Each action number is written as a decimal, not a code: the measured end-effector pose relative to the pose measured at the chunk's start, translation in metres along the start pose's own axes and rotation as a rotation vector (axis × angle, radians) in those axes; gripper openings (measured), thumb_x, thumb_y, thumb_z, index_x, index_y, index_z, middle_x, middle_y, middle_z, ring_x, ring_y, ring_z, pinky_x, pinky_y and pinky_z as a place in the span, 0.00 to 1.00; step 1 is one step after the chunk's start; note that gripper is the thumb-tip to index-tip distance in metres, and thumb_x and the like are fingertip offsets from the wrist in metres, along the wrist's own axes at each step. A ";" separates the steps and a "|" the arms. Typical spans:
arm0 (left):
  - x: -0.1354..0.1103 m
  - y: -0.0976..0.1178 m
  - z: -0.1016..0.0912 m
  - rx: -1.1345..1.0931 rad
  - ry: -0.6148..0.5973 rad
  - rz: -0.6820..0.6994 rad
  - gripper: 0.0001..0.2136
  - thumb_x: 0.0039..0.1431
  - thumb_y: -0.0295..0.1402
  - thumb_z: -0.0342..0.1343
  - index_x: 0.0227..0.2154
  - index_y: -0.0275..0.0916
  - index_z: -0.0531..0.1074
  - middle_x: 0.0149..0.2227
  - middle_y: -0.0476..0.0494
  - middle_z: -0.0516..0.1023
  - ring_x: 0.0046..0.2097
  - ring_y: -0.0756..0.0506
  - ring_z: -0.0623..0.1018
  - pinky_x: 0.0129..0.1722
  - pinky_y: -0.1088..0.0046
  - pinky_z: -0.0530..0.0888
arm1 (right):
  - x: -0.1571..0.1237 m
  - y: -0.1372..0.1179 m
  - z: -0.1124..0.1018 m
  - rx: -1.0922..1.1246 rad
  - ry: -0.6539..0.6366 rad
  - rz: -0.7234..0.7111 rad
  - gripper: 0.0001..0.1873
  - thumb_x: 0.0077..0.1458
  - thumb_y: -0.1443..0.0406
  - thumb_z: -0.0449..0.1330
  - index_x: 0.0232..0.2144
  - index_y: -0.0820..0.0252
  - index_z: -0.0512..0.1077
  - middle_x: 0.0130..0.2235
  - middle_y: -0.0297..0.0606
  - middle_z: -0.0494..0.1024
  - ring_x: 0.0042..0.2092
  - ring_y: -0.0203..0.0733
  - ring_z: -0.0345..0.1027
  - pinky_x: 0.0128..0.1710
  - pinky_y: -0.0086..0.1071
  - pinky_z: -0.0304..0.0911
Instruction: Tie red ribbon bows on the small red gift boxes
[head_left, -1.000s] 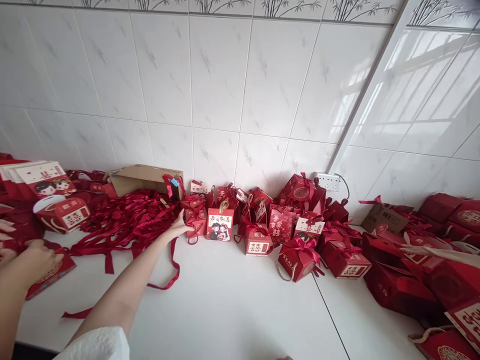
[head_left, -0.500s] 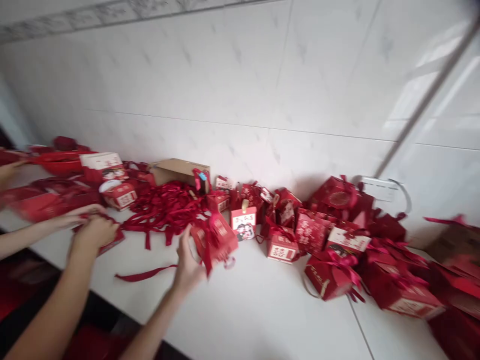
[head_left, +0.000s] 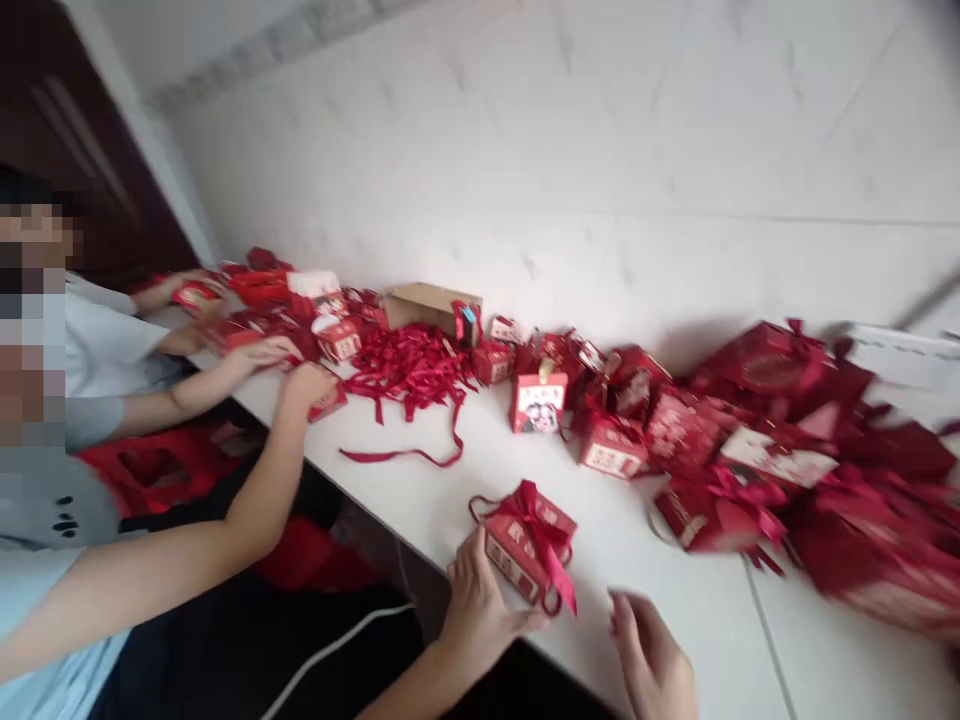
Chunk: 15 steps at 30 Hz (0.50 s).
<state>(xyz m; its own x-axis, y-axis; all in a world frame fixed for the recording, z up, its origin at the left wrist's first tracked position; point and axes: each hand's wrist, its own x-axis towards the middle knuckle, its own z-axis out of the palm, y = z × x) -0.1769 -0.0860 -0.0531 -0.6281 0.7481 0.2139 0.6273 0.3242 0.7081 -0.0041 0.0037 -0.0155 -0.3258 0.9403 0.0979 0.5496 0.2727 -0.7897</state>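
A small red gift box [head_left: 517,555] with cream lettering, a brown cord handle and a dark-pink ribbon bow [head_left: 536,525] is near the front edge of the table. My left hand [head_left: 476,600] grips it at its near left side, fingers along the wall and thumb toward the front. To the right of that box, apart from it, my right hand [head_left: 654,655] hovers with curled fingers and thumb spread apart, nothing between them. A loose ribbon [head_left: 420,455] trails across the tabletop behind the box, out of a heap of ribbons [head_left: 412,365].
Finished-looking red boxes [head_left: 690,420] crowd the wall side and right end of the white table [head_left: 465,500]. A cardboard box [head_left: 431,300] stands behind the ribbons. At left, co-workers' hands [head_left: 311,385] handle red boxes; a red stool [head_left: 157,470] is beside them.
The view has swung left, showing more of the co-workers. The gift box in my left hand has come nearer, toward the table's front edge. My right hand has entered view.
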 end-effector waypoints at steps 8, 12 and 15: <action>0.023 0.014 -0.041 -0.394 0.133 -0.033 0.14 0.55 0.43 0.48 0.41 0.42 0.59 0.40 0.42 0.67 0.41 0.43 0.71 0.44 0.64 0.70 | 0.054 -0.030 -0.047 0.188 -0.019 -0.078 0.21 0.58 0.52 0.47 0.36 0.62 0.69 0.39 0.44 0.75 0.38 0.42 0.70 0.37 0.33 0.65; 0.084 0.045 -0.054 -0.397 -0.208 -0.066 0.17 0.53 0.46 0.52 0.40 0.41 0.64 0.38 0.45 0.70 0.41 0.44 0.73 0.42 0.67 0.69 | 0.070 -0.051 -0.036 0.128 -0.251 -0.204 0.18 0.56 0.52 0.52 0.30 0.61 0.69 0.31 0.37 0.75 0.32 0.37 0.67 0.33 0.30 0.60; 0.112 0.059 -0.054 -0.377 -0.344 -0.053 0.17 0.47 0.48 0.58 0.34 0.40 0.69 0.30 0.48 0.72 0.34 0.44 0.74 0.35 0.69 0.69 | 0.073 -0.057 -0.022 0.195 -0.292 -0.171 0.18 0.51 0.52 0.58 0.22 0.60 0.64 0.22 0.30 0.68 0.25 0.33 0.59 0.27 0.27 0.54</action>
<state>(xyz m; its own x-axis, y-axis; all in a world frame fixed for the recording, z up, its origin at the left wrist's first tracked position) -0.2355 -0.0141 0.0487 -0.4269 0.9041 -0.0178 0.3493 0.1831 0.9189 -0.0424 0.0613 0.0503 -0.6206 0.7797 0.0837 0.3210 0.3500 -0.8800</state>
